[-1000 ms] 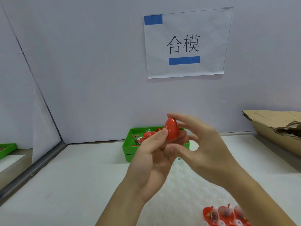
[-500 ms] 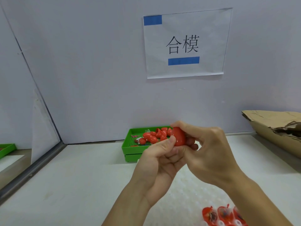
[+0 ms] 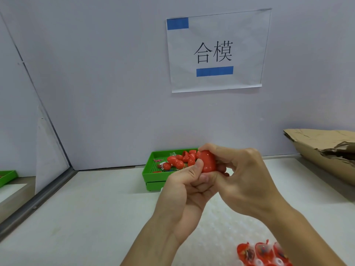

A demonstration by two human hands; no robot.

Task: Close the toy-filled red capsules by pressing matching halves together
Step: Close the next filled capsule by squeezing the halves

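Both my hands' fingers (image 3: 199,166) grip the red capsule (image 3: 207,163) between them, its long axis tilted upright.

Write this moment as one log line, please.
phase: pressing halves | left hand: grips red capsule | right hand: grips same capsule | green tray: holds more capsules, behind hands

Looks like a factory assembly station: white desk (image 3: 80,217) walled by grey partitions, printed sign (image 3: 215,52) reading 合模 above a green parts tray (image 3: 153,169), torn cardboard box (image 3: 324,156) right of the tray.
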